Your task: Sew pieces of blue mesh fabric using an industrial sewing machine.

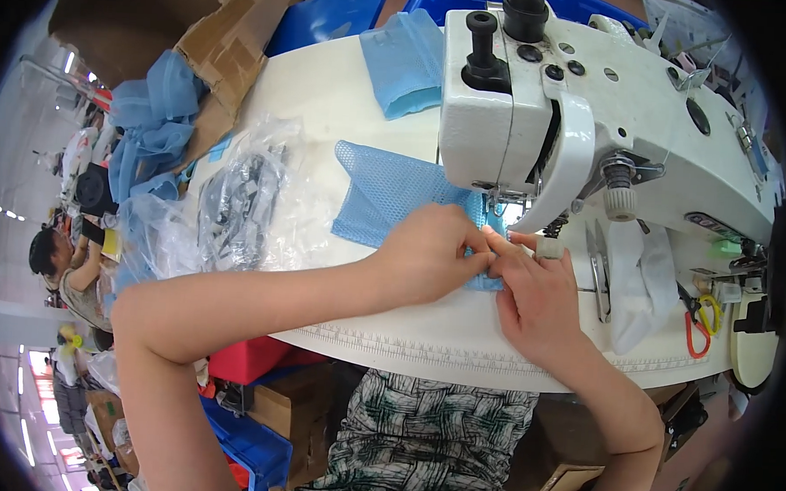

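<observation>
1. While both forearms come in from the near edge of the white counter (424,339), the left hand (428,251) and the right hand (540,296) meet just in front of the sewing machine (592,105).
2. Left hand: fingers curled, pinching the blue mesh fabric piece (386,197) flat against the counter, fingertips touching those of the right hand.
3. Right hand: pressed on the same mesh at its near edge, a pale guard on one finger (550,247); it grips nothing else.
4. The mesh runs from the hands up under the machine's needle area (499,197); fingertips sit very near it, so a slip could likely catch a finger or bunch the mesh.
5. Right of the machine's needle lie red-handled scissors (696,325).
6. Left of the machine: a clear plastic bag of dark parts (241,204); behind it, another folded mesh piece (407,62).
</observation>
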The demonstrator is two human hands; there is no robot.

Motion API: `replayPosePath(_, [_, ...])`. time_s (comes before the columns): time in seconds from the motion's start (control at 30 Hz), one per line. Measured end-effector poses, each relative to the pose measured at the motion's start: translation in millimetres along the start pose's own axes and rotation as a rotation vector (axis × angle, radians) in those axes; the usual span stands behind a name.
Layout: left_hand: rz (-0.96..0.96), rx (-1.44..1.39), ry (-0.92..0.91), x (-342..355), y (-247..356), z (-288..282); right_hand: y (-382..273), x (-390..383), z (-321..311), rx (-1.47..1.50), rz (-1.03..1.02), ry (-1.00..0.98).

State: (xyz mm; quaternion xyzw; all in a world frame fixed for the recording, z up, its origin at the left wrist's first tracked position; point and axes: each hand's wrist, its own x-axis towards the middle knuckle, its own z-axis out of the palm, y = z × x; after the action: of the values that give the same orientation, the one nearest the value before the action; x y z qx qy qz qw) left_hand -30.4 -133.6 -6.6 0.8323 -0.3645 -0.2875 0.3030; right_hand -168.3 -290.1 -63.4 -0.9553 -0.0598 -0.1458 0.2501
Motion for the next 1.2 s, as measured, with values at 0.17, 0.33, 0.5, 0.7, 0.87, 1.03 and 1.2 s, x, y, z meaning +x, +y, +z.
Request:
replayPosePath(0.17, [0.435,0.275,0.139,-4,-23,-3,-3,-1,-2,-0.065,-0.08,-0.013])
replayPosePath(0.33, [0.587,0.328,0.315,-3,-51,9,-5,-4,-2,-0.115,-0.125,0.021])
replayPosePath(0.5, [0.604,0.291,0.392,-2,-61,19,-5,-5,0,-0.194,-0.128,0.072])
replayPosePath(0.7, [0.671,0.221,0.333,0,-63,19,-5,-3,-3,-0.167,-0.154,0.146])
replayPosePath(0.87, [0.651,0.159,0.335,2,-62,20,-3,-6,-1,-0.201,-0.102,0.125])
replayPosePath(1.03, [0.666,0.176,0.346,8,-66,18,-1,-2,-1,-0.17,-0.086,0.137])
replayPosePath(1.2, [0.705,0.187,0.362,12,-65,16,5,-5,1,-0.128,-0.085,0.129])
